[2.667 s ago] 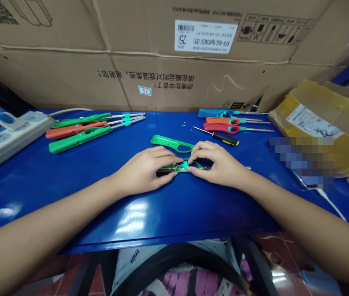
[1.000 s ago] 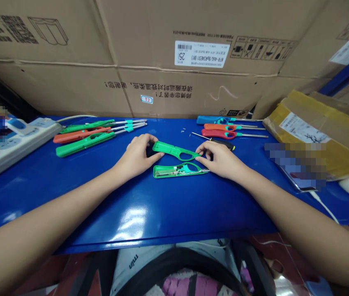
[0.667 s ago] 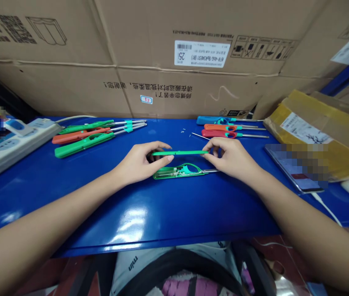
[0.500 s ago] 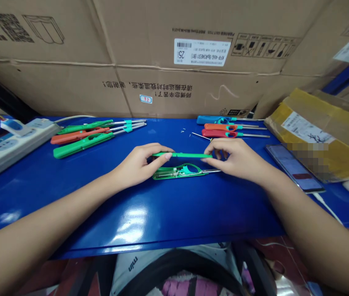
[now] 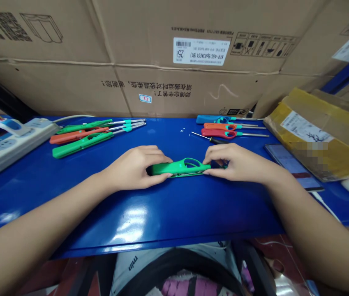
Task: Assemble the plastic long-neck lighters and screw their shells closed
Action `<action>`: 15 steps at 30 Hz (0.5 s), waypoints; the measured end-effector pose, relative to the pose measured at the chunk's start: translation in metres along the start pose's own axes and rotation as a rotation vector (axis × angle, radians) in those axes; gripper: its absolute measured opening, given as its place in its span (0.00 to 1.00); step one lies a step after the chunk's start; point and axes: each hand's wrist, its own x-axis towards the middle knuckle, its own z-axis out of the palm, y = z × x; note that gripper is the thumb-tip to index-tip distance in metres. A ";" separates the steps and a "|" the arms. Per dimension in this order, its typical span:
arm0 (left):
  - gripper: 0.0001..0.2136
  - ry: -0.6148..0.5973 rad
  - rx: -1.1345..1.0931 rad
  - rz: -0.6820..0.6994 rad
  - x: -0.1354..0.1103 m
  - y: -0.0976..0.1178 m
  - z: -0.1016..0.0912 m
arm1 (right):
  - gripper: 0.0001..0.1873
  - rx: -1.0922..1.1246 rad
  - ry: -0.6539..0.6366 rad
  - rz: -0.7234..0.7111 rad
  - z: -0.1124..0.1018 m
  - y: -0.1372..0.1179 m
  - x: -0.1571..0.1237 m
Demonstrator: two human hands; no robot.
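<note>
A green long-nosed lighter (image 5: 179, 167) lies on the blue table (image 5: 162, 205), its loose green cover half resting on top of the open body. My left hand (image 5: 134, 167) pinches its left end, fingers curled around it. My right hand (image 5: 236, 163) pinches its right end near the trigger loop, where a metal rod sticks out under my fingers. Both hands rest on the table surface.
Three lighters, green and orange (image 5: 82, 135), lie at the back left. A blue, an orange and a red lighter (image 5: 223, 126) with a black-handled screwdriver (image 5: 211, 139) lie at the back right. A power strip (image 5: 4, 144), phone (image 5: 291, 166), taped parcel (image 5: 319, 131) and cardboard boxes (image 5: 162, 61) surround the table.
Both hands picked up the separate green cover half from behind the open lighter body, turned it edge-on, and lowered it onto the body; it now sits on top.
</note>
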 end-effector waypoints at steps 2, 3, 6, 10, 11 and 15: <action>0.15 -0.023 0.054 0.020 0.000 0.000 0.000 | 0.05 -0.033 -0.015 0.005 0.000 0.000 0.000; 0.15 -0.032 0.076 0.025 0.000 0.000 -0.001 | 0.04 -0.053 -0.022 0.008 0.000 0.000 -0.001; 0.15 -0.049 0.118 0.030 0.000 0.001 -0.001 | 0.04 -0.112 -0.043 0.024 0.002 0.000 -0.001; 0.15 -0.058 0.151 0.025 0.000 0.003 0.000 | 0.05 -0.152 -0.056 0.040 0.004 0.001 0.000; 0.15 -0.061 0.156 0.023 0.000 0.003 0.000 | 0.06 -0.152 -0.056 0.037 0.004 0.001 0.000; 0.15 -0.077 0.164 0.013 -0.001 0.004 0.001 | 0.09 -0.141 -0.046 0.025 0.006 0.000 0.000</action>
